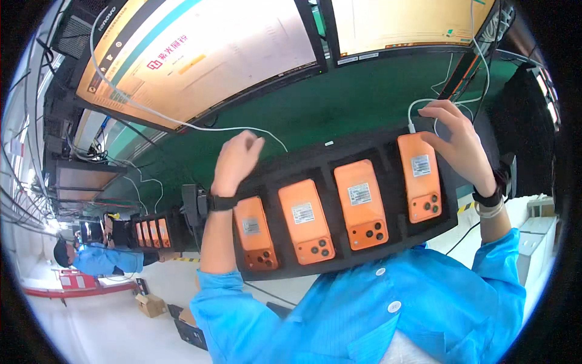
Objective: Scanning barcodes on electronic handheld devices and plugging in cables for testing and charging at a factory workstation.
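Note:
Four-slot black tray lies before me, holding several orange phones back up with labels. My left hand is above the tray's left end, its fingers curled in; whether anything is in them is hidden. Below its wrist lies the leftmost phone, beside a second phone and a third phone. A white cable passes by the left fingertips. My right hand is open, thumb and fingers apart, over the upper edge of the rightmost phone. A white plug sits at that phone's top end.
Two monitors stand behind the green bench mat. A small white piece lies beyond the tray. At far left, a person in blue works by another tray of orange phones. A cardboard box is on the floor.

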A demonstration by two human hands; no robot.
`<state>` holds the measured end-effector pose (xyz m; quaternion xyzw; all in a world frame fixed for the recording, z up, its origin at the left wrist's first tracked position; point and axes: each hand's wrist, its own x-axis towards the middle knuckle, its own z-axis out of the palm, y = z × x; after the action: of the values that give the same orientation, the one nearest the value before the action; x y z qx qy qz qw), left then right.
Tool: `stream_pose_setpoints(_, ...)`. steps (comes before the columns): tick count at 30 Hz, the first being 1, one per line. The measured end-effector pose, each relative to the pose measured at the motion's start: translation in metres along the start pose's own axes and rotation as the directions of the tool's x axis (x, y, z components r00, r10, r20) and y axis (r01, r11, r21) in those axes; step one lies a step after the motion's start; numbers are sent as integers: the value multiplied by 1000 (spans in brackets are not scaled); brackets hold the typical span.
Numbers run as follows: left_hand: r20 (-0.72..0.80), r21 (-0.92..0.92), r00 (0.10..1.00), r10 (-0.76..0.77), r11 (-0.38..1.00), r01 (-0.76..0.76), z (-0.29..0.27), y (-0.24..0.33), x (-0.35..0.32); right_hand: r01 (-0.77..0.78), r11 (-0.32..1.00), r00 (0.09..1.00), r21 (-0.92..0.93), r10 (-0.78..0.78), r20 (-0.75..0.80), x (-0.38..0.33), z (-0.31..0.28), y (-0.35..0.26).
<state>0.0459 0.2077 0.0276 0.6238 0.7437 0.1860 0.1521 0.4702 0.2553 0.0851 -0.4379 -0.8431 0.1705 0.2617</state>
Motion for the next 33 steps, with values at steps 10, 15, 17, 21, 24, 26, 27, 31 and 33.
stream_pose_setpoints(10, 358, -674, 933, -31, 683, 282, 8, -73, 47, -29, 985, 983, 170, -2, 183, 14, 29, -77)
stream_pose_setpoints(15, 183, -857, 951, 251, 515, 29, -33, -36, 4, -46, 959, 944, 278, -50, 326, 30, 64, -128)
stream_pose_setpoints(17, -16, -966, 911, 411, 230, -120, -64, -9, -17, 60, 954, 992, 294, -89, 87, 35, 111, -125)
stream_pose_setpoints(21, -176, -978, 794, 582, -196, -73, -89, -15, -58, 286, 930, 958, 233, -271, -95, 68, 151, -142)
stream_pose_setpoints(24, -420, -822, 758, 499, -564, -85, -100, -24, -81, 216, 929, 952, 301, -268, 145, 79, 147, -131)
stream_pose_setpoints(26, -465, -755, 822, 329, -632, -174, -111, -51, -97, -13, 954, 964, 298, -68, 258, 72, 129, -130)
stream_pose_setpoints(27, -446, -764, 863, 237, -603, -229, -113, -69, -108, -133, 959, 946, 250, 47, 321, 65, 117, -127)
stream_pose_setpoints(31, -209, -934, 978, -5, 298, -198, -61, -120, -141, -346, 907, 907, 239, 258, 333, 47, 91, -106)
stream_pose_setpoints(33, 106, -797, 990, -93, 587, 141, -4, -152, -157, -468, 848, 837, 251, 333, 435, 38, 81, -118)
